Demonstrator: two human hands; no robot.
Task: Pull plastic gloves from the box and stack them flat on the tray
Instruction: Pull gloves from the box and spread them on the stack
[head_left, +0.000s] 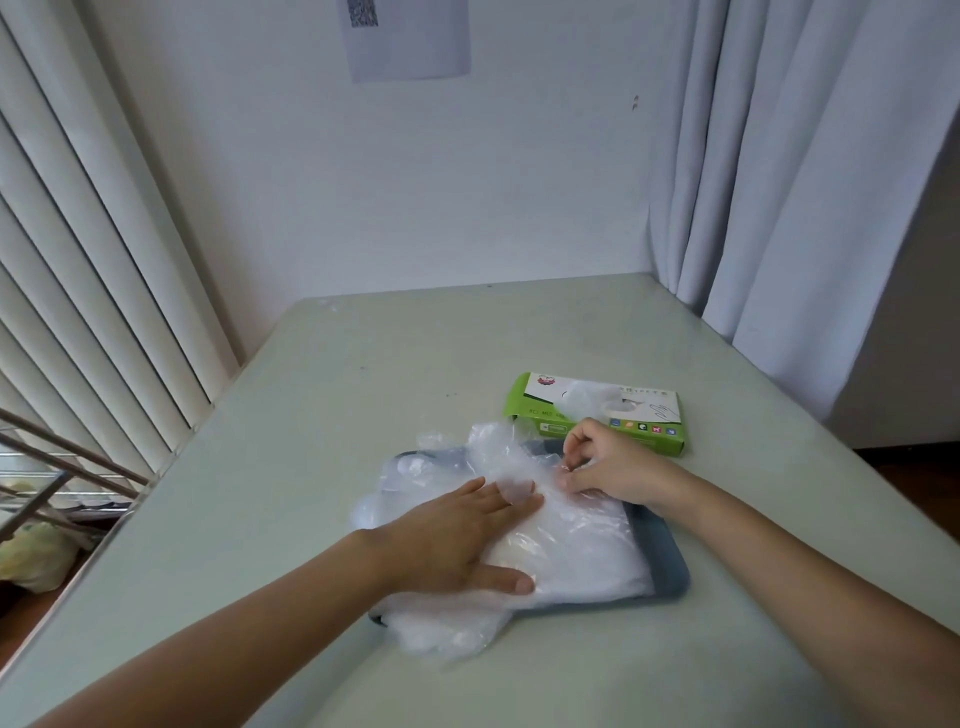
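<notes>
The clear plastic gloves (571, 551) lie in a loose, crinkled heap on the grey-blue tray (670, 569), which sits on the pale green bench (363, 395) a little right of its middle. The heap covers most of the tray and spills past its near left corner onto the bench, while a few glove ends poke over the far edge. The left grip (457, 540) lies spread and flat on the left part of the heap, palm down, pressing the film; its thumb (506, 581) points right along the near side, and the tips of its fingers (519, 491) show through a thin layer of plastic. The right grip (608, 467) is at the far right of the heap, its fingers curled and its fingertips (569, 480) pinching a fold of the top glove. Just behind this grip, beside the tray's far right corner, stands the green and white glove box (530, 397), lying flat with its opening upward, and a crumpled glove (592, 397) sticks out of that opening. Both bare forearms reach in from the near edge of the view. Beyond the bench is a plain white wall (389, 182) with a printed sheet of paper (410, 41) stuck high on it. A pale curtain (779, 156) hangs at the right and vertical blinds (78, 260) run along the left, with a metal rack (52, 467) below them
</notes>
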